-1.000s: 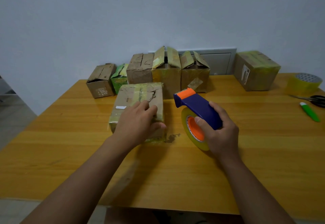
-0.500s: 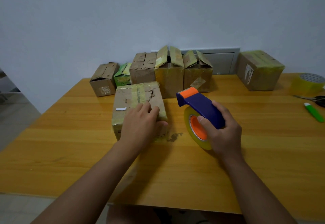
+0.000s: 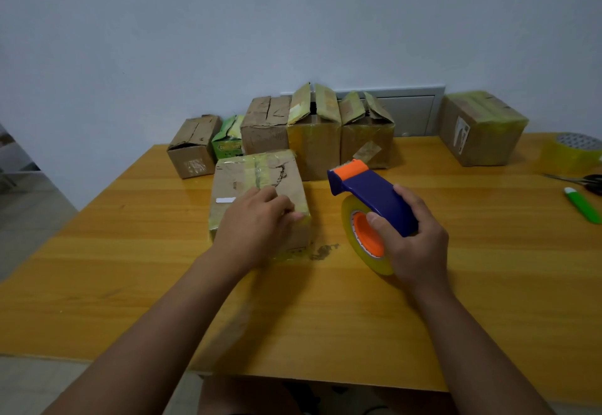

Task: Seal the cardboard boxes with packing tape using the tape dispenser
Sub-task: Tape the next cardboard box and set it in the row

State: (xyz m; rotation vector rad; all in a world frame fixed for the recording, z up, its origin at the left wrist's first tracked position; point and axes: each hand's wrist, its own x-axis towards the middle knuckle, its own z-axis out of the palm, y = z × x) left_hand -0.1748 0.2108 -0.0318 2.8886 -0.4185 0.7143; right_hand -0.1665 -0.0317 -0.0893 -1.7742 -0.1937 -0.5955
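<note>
A cardboard box point(image 3: 247, 177) with yellowish tape across its top sits mid-table. My left hand point(image 3: 257, 225) rests on the box's near top, its fingers lying over the right edge. My right hand point(image 3: 413, 245) grips the blue handle of the tape dispenser point(image 3: 368, 190), which has an orange blade guard pointing away and a roll of clear yellow tape point(image 3: 361, 238) under it. The dispenser hovers just right of the box, apart from it.
Along the wall stand several cardboard boxes point(image 3: 312, 134), some with flaps up, and a small green carton point(image 3: 228, 144). A taped box point(image 3: 482, 128) sits far right, beside a spare tape roll point(image 3: 573, 154), scissors point(image 3: 586, 181) and a green cutter point(image 3: 583, 207). The wooden table point(image 3: 488, 284) edge runs near me.
The view has shifted slightly. My left hand stays on the box and my right hand keeps the dispenser beside it, almost unmoved.
</note>
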